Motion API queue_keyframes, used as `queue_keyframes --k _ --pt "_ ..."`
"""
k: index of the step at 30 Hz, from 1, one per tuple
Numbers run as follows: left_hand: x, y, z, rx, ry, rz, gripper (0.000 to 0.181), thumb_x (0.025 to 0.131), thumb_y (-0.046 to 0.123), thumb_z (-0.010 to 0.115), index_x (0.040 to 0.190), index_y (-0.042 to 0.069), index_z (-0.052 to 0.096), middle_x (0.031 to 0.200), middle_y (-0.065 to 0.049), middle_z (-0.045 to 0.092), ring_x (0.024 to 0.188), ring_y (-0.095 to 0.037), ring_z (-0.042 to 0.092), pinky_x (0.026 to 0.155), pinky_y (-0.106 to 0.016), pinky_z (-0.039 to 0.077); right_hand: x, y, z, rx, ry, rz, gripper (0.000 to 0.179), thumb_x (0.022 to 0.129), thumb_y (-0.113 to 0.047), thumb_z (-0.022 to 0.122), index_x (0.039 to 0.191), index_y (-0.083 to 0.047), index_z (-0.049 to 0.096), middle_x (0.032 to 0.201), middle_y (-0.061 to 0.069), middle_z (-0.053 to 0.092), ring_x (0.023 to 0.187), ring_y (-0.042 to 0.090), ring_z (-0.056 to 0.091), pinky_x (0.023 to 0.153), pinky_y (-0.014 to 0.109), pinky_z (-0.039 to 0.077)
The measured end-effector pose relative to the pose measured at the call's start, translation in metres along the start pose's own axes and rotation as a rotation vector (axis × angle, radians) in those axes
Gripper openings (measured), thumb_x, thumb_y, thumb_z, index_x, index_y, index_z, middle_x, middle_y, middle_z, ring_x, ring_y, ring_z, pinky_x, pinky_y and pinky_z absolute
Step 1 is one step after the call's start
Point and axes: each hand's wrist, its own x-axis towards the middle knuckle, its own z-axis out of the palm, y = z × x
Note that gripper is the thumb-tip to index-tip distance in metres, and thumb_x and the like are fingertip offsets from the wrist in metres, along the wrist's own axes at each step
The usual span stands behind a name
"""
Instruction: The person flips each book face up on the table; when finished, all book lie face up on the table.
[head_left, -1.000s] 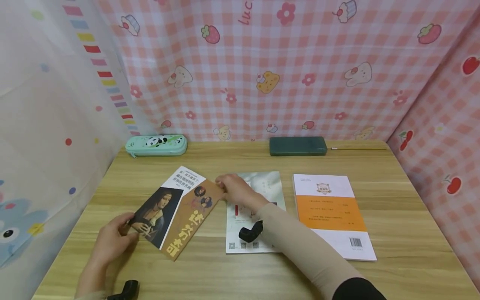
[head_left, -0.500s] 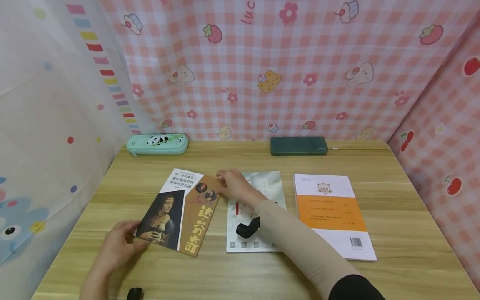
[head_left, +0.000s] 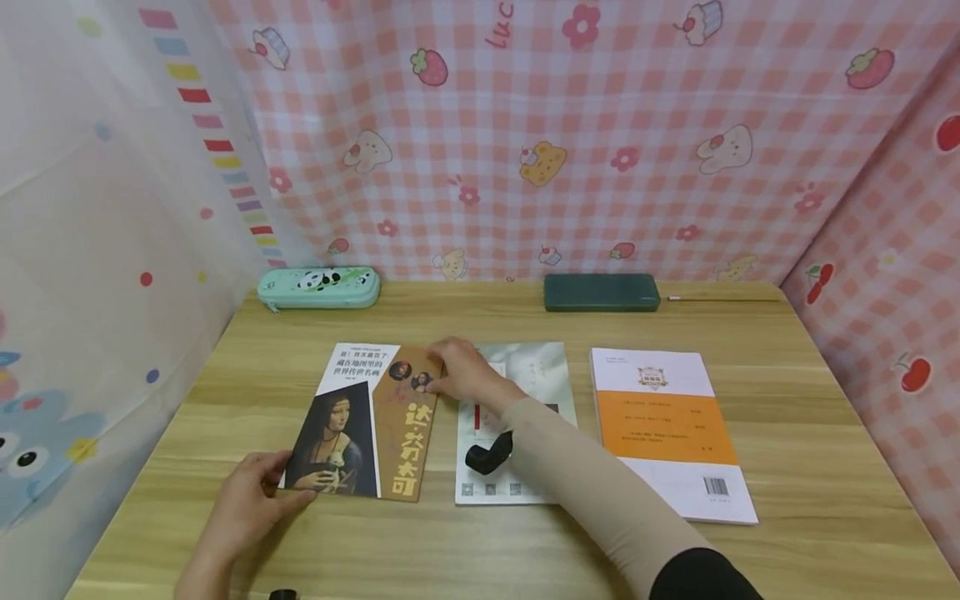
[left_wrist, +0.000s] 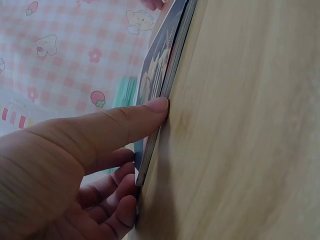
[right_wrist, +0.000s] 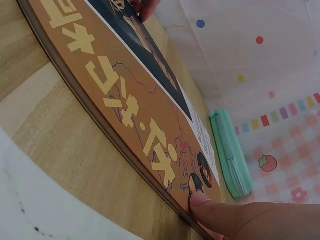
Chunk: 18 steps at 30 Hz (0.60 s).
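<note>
A brown-and-white book [head_left: 408,425] with a painted portrait on its cover lies nearly straight on the left half of the table. At its lower left corner my left hand [head_left: 251,500] holds it, the thumb [left_wrist: 145,112] along the bottom edge and curled fingers [left_wrist: 120,215] at the side. My right hand [head_left: 468,375] pinches the upper right corner, its thumb [right_wrist: 215,210] on the cover; the other fingers are mostly hidden. Beneath the right forearm lies a pale green book [head_left: 468,458], partly covered by hand and sleeve.
A white-and-orange book [head_left: 660,425] lies on the right. Along the table's back edge are a mint panda pencil case [head_left: 318,287], a dark green case [head_left: 600,293] and a thin stick [head_left: 727,299]. Patterned curtains [head_left: 465,142] hang behind and at both sides.
The brown-and-white book has turned anticlockwise from a slant to nearly straight. My left hand has moved right and nearer with its lower corner; the right hand has stayed almost in place.
</note>
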Motion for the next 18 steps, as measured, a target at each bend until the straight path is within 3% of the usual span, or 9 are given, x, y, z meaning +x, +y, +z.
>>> queue_keyframes --k 11,14,18 --pt "-0.002 0.003 0.002 0.012 0.037 0.017 0.067 0.073 0.018 0.092 0.123 -0.017 0.062 0.103 -0.021 0.064 0.080 -0.020 0.062 0.066 -0.026 0.055 -0.002 0.001 -0.004 0.022 -0.015 -0.010 0.056 0.088 -0.026 0.082 0.134 -0.002 0.062 0.137 0.013 0.061 0.132 0.029 0.052 0.115 0.038 0.038" --pt "-0.001 0.007 0.004 0.047 0.074 0.031 0.066 0.080 0.027 0.088 0.124 -0.014 0.063 0.107 -0.024 0.064 0.087 -0.030 0.065 0.076 -0.040 0.057 -0.005 0.002 -0.007 0.038 -0.022 -0.015 0.059 0.089 -0.029 0.080 0.137 -0.002 0.060 0.137 0.012 0.061 0.133 0.028 0.051 0.116 0.039 0.037" --pt "0.002 0.015 0.007 0.080 0.133 0.053 0.065 0.086 0.032 0.083 0.128 -0.012 0.061 0.122 -0.032 0.060 0.108 -0.049 0.060 0.091 -0.062 0.050 -0.008 0.001 -0.011 0.046 -0.024 -0.033 0.061 0.091 -0.031 0.078 0.140 -0.002 0.057 0.139 0.012 0.060 0.134 0.028 0.050 0.116 0.039 0.037"
